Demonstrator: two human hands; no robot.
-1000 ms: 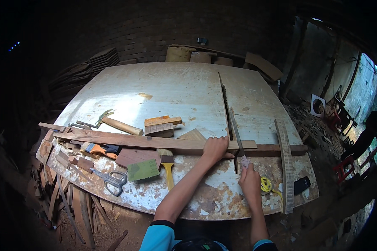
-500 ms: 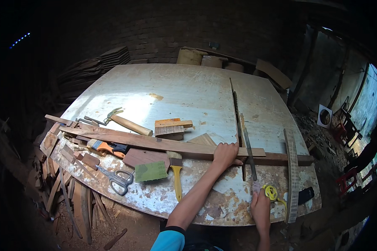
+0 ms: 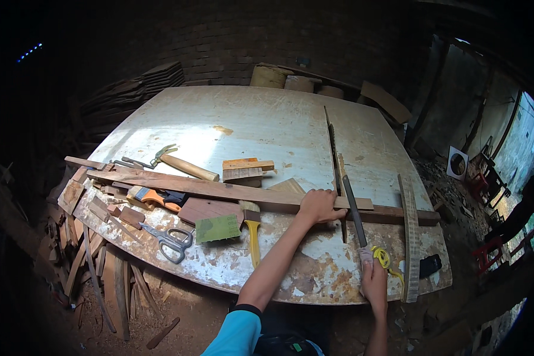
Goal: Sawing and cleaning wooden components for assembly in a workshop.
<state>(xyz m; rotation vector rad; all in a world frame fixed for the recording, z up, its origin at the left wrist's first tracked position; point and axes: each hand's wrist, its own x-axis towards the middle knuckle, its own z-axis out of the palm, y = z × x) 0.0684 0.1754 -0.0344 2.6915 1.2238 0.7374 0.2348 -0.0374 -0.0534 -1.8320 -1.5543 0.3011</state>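
"Brick wall [image 3: 237, 35] is standing in near darkness behind the pale, worn tabletop [image 3: 267, 133]. Where is the workpiece sitting?"

"One long board [image 3: 243, 193] is lying crosswise, its right end passing over a narrow slot [image 3: 332, 139] and overlapping a dark beam [image 3: 400, 215]. Whether the two are touching, I cannot tell."

"State of each grip?"

"The left hand [image 3: 321, 206] is grasping the board near that right end, thumb pointing right. The right hand [image 3: 374, 282] is clenching the pale handle of a long, dark, file-like tool [image 3: 355, 210], whose blade is crossing the board just beyond the left thumb. Contact with the wood is not showing clearly."

"Progress?"

"Judgement only: the work appears to be under way, with board and tool both in hand. The right end is staying in one piece; any shaping done there is too small to read, so the amount left is remaining uncertain."

"Other tools?"

"A claw hammer [image 3: 190, 167], scissors [image 3: 173, 243] and a yellow tape measure [image 3: 381, 257] are lying apart from both hands, unused at this moment."
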